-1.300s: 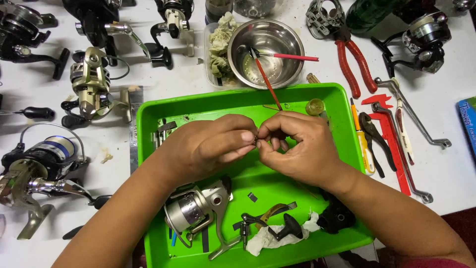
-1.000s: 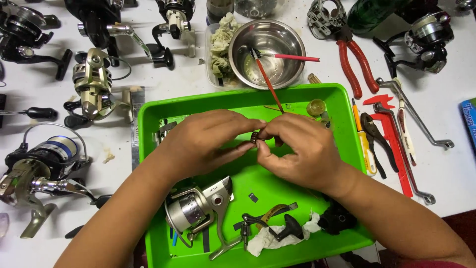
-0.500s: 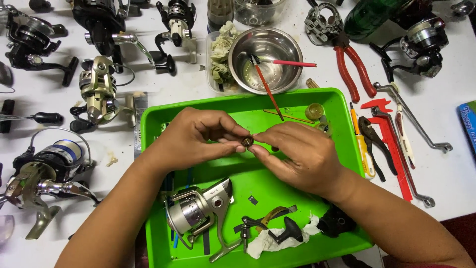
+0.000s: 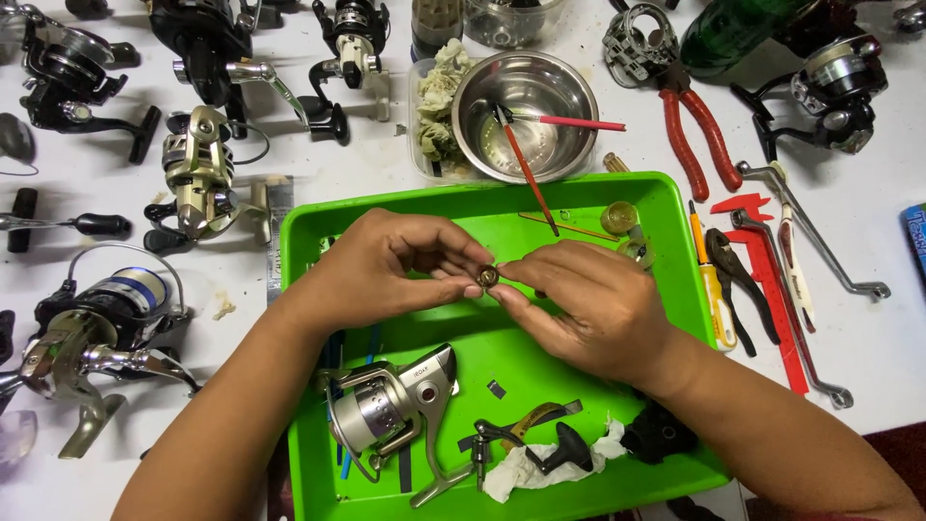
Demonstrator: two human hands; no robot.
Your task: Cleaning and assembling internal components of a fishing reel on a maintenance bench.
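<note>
Left hand [image 4: 386,270] and right hand [image 4: 588,304] pinching one small round metal part [image 4: 488,277] together, above green tray [image 4: 675,222]

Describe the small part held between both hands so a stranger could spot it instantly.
Find the green tray at the table's centre. Above its middle, the left hand and right hand meet fingertip to fingertip around a small round brownish metal part, the only piece lifted off the tray.
</note>
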